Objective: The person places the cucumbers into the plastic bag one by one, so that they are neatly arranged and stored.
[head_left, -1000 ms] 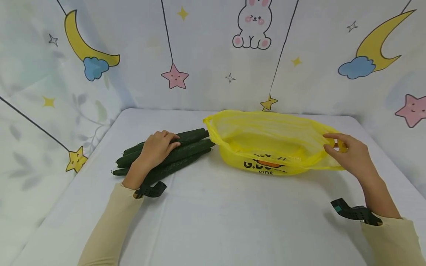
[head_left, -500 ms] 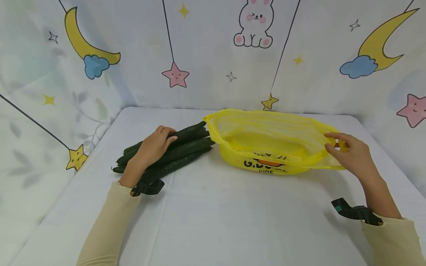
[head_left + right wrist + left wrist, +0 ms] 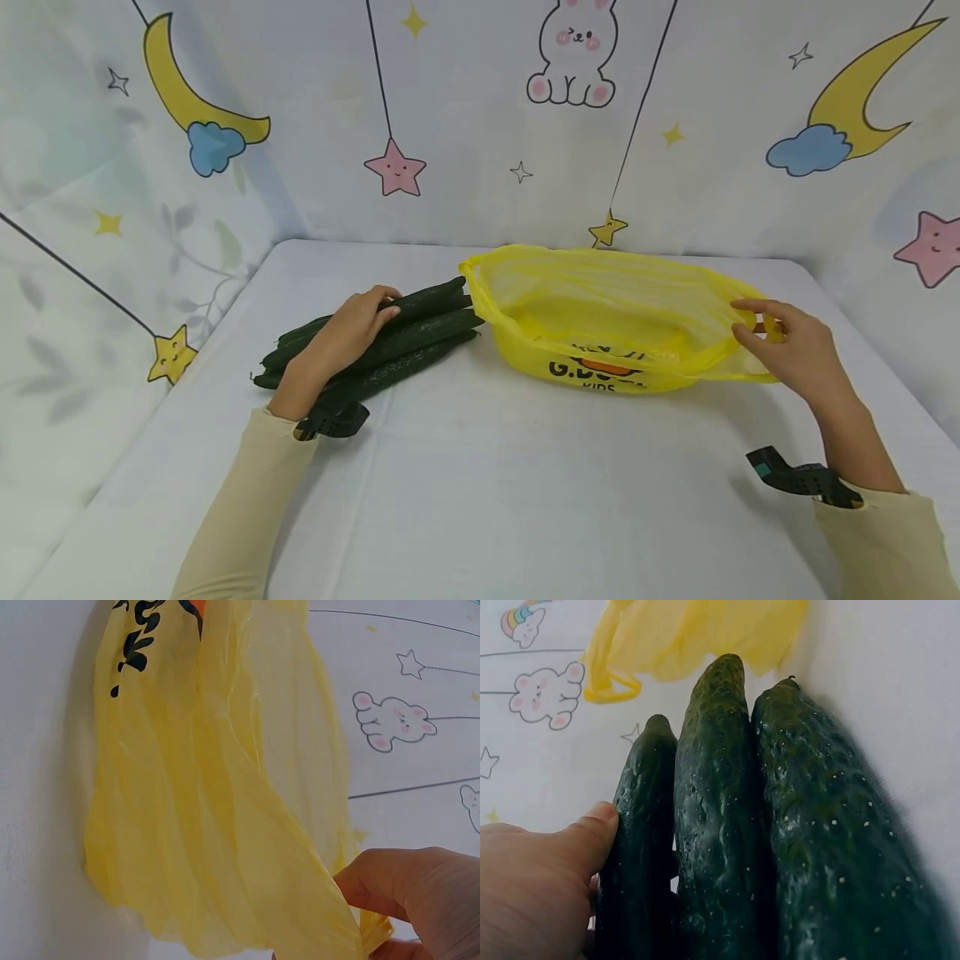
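Several dark green cucumbers [image 3: 423, 332] lie side by side in a slanting pile on the left of the table. My left hand [image 3: 341, 337] grips the top cucumber [image 3: 438, 296] from above, its near end lifted off the pile; the left wrist view has the thumb against this cucumber [image 3: 641, 825]. To the right stands a yellow plastic bag [image 3: 517, 358] with black print, its wide mouth facing me. Thumb and fingers of my right hand [image 3: 798, 346] pinch the bag's right handle, partly hidden in the right wrist view by the bag's side [image 3: 202, 825].
A white cloth [image 3: 540, 492] covers the table. Behind and at the sides hangs a pale backdrop [image 3: 465, 100] printed with moons, stars and a rabbit. The pile's right ends lie close to the bag's left edge.
My left hand has taken hold of the top cucumber and raised its right end, which has since dipped slightly. The right hand and the bag stay in place.
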Motion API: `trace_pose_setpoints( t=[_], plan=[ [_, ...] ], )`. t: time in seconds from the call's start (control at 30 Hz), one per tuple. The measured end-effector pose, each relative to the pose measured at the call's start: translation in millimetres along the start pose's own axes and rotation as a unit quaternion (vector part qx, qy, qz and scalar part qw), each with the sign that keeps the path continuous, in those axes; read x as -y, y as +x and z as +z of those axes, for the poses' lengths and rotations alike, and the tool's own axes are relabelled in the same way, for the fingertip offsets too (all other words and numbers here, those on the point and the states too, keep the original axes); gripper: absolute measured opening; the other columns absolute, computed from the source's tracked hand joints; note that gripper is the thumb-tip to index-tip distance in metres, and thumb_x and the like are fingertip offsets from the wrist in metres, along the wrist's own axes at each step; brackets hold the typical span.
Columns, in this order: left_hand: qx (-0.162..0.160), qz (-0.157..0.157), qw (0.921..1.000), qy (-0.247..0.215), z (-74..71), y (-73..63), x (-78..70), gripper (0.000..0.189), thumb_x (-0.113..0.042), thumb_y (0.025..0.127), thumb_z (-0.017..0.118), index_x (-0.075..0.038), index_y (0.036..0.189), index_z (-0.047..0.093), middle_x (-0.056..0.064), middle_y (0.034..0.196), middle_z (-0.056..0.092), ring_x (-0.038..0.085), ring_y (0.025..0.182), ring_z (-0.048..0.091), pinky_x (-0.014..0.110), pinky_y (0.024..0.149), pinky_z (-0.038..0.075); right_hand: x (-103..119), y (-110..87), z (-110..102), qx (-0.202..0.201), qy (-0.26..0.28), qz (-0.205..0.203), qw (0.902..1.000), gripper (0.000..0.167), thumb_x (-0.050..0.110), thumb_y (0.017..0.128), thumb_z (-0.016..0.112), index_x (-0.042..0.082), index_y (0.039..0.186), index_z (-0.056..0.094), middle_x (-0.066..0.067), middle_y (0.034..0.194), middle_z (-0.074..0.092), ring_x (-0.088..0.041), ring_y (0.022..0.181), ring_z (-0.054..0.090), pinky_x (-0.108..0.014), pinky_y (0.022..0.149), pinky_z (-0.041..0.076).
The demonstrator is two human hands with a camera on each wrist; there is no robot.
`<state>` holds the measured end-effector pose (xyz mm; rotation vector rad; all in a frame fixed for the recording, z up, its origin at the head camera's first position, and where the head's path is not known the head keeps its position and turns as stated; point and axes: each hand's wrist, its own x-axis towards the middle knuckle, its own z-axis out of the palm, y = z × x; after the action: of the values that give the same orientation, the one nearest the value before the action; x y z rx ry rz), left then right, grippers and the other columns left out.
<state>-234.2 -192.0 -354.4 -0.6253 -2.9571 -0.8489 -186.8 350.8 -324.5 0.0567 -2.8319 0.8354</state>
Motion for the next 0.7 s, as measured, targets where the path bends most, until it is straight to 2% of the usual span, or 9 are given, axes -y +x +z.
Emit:
trace_pose_setpoints(
  t=[0.1, 0.17, 0.27, 0.37, 0.53, 0.63, 0.7],
  plan=[
    [-0.019, 0.025, 0.9994, 0.014, -0.3, -0.1, 0.6, 0.036, -0.020, 0.106, 0.043, -0.005, 0.139, 0.046, 0.014, 0.104, 0.062, 0.029, 0.094, 0.059, 0.046, 0.089, 0.046, -0.2, -0.3, -0.2, -0.002, 0.000, -0.003, 1.0000, 0.043, 0.025, 0.098, 0.057, -0.001, 0.133, 0.055, -0.037, 0.124, 0.051, -0.049, 0.104, 0.048, -0.014, 0.066, 0.033],
    [-0.029, 0.038, 0.9988, 0.010, -0.4, -0.4, 1.0, 0.035, -0.020, 0.105, 0.044, -0.009, 0.139, 0.046, 0.014, 0.110, 0.062, 0.028, 0.096, 0.059, 0.046, 0.090, 0.047, -0.2, -0.5, -0.3, -0.002, 0.001, -0.003, 1.0000, 0.043, 0.025, 0.098, 0.057, -0.001, 0.133, 0.055, -0.037, 0.123, 0.051, -0.049, 0.104, 0.048, -0.009, 0.063, 0.032],
    [-0.031, 0.059, 0.9975, -0.024, -0.4, -0.6, 2.9, 0.033, -0.017, 0.105, 0.045, -0.010, 0.137, 0.047, 0.015, 0.125, 0.059, 0.029, 0.106, 0.058, 0.048, 0.094, 0.045, 0.3, -0.6, -0.1, 0.000, 0.003, 0.001, 1.0000, 0.044, 0.025, 0.099, 0.057, -0.002, 0.133, 0.055, -0.038, 0.125, 0.050, -0.050, 0.105, 0.047, -0.005, 0.062, 0.031],
    [-0.023, 0.074, 0.9952, -0.060, 0.4, -0.4, 5.8, 0.030, -0.015, 0.104, 0.047, -0.009, 0.133, 0.051, 0.015, 0.126, 0.060, 0.028, 0.107, 0.058, 0.046, 0.093, 0.045, 0.9, -0.5, 0.2, 0.003, 0.002, 0.006, 1.0000, 0.044, 0.026, 0.099, 0.057, -0.002, 0.133, 0.055, -0.038, 0.127, 0.049, -0.051, 0.106, 0.047, -0.004, 0.062, 0.031],
    [-0.008, 0.072, 0.9929, -0.094, 0.3, -0.5, 7.1, 0.029, -0.017, 0.103, 0.050, -0.011, 0.130, 0.056, 0.011, 0.127, 0.061, 0.024, 0.106, 0.060, 0.043, 0.091, 0.047, 1.3, -0.4, -0.3, 0.006, 0.003, 0.008, 0.9999, 0.045, 0.026, 0.099, 0.057, -0.002, 0.134, 0.054, -0.038, 0.126, 0.049, -0.052, 0.107, 0.045, -0.004, 0.063, 0.030],
    [0.001, 0.064, 0.9929, -0.100, -0.8, -0.9, 5.7, 0.030, -0.019, 0.101, 0.055, -0.012, 0.131, 0.058, 0.009, 0.131, 0.059, 0.025, 0.114, 0.057, 0.044, 0.095, 0.045, 1.0, -0.2, -0.6, 0.012, 0.000, 0.009, 0.9999, 0.045, 0.027, 0.099, 0.056, -0.002, 0.134, 0.054, -0.038, 0.125, 0.049, -0.052, 0.107, 0.044, -0.007, 0.064, 0.032],
    [0.004, 0.067, 0.9929, -0.098, -1.3, -1.8, 5.0, 0.033, -0.016, 0.099, 0.059, -0.011, 0.131, 0.058, 0.010, 0.133, 0.058, 0.028, 0.120, 0.054, 0.046, 0.099, 0.043, 1.0, -0.2, -0.4, 0.018, -0.002, 0.011, 0.9998, 0.046, 0.027, 0.099, 0.055, -0.002, 0.135, 0.053, -0.038, 0.125, 0.049, -0.053, 0.109, 0.044, -0.019, 0.070, 0.045]
  ],
)
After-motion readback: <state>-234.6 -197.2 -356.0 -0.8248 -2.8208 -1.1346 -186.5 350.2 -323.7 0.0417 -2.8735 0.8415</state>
